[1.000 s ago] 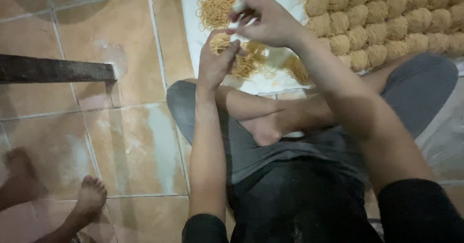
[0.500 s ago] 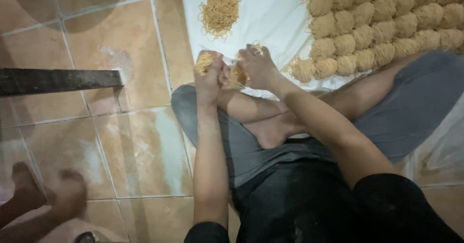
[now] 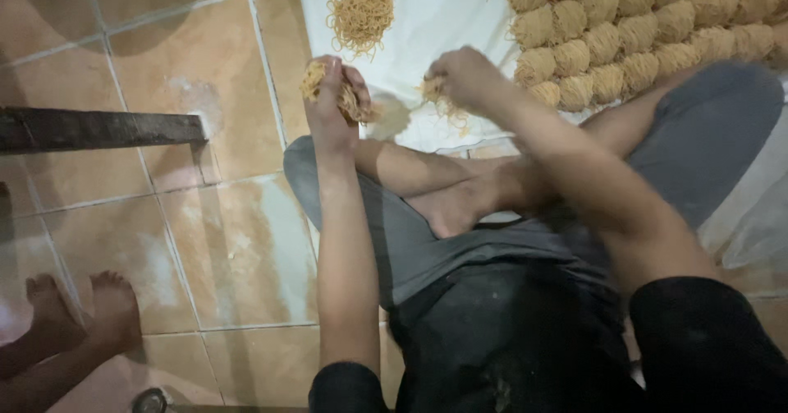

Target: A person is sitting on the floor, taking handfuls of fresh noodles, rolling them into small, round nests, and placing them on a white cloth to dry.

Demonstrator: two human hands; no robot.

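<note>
Noodle clump: a bunch of yellow noodles point(image 3: 328, 84) sits in the left hand point(image 3: 332, 105), raised above the left knee at the near edge of the white sheet point(image 3: 447, 19).
Left hand fingers: curled tight round the clump, strands poking out above and beside the fist.
Right hand: the right hand point(image 3: 464, 76) pinches a smaller tuft of noodles point(image 3: 435, 97) just over the sheet; fingers narrow, bent down onto the strands.
Loose pile: a loose noodle heap point(image 3: 361, 11) lies on the sheet beyond the left hand, apart from it.
Rolled nests: rows of noodle nests point(image 3: 632, 27) fill the sheet's right part, close to the right hand and touching the right knee's side.
Surface: orange floor tiles point(image 3: 164, 134), pale smears on them; the sheet's left edge runs along a grout line.
Edges: a dark wooden bar point(image 3: 98, 130) juts in from the left; another person's bare feet point(image 3: 78, 314) rest at lower left.
Open room: bare tile between bar, feet and the crossed legs.
</note>
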